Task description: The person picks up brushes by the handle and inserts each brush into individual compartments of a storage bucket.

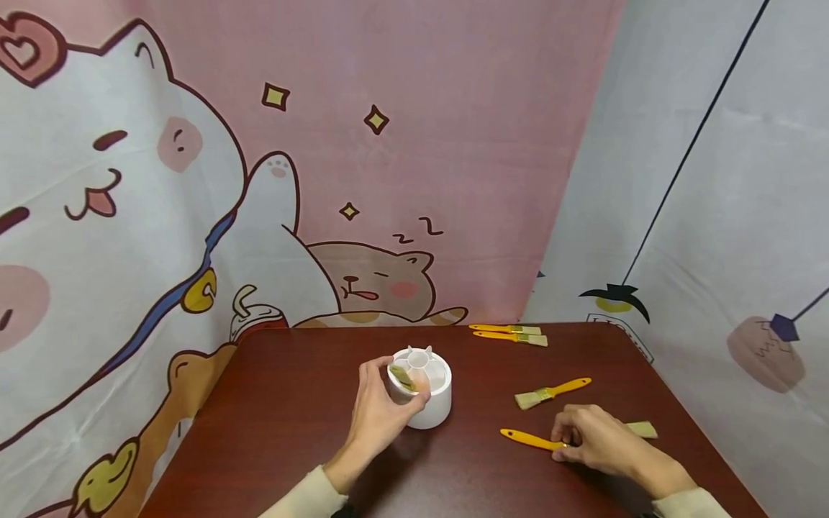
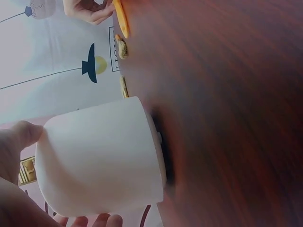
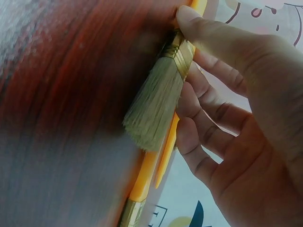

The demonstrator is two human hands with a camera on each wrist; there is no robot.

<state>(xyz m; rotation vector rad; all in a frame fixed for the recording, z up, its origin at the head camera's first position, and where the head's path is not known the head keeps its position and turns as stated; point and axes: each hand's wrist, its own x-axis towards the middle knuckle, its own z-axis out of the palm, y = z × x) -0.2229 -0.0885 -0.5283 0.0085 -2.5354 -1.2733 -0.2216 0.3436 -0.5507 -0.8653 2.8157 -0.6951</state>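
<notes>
Brown table (image 1: 278, 417), bearing at middle one white compartmented holder (image 1: 437, 404), liable to tip should the left hand (image 1: 378, 410) loosen; at near right, one yellow-handled brush (image 1: 531, 439), which might twist if pinched off-balance. Grip — left hand spread wide around the holder's rim, thumb opposed; right hand (image 1: 599, 439) nearly closed — thumb and fingers pinching the brush's metal band.

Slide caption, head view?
Left hand holds a white container while the right hand pinches a yellow-handled brush; three more brushes lie on the dark red table.
</notes>
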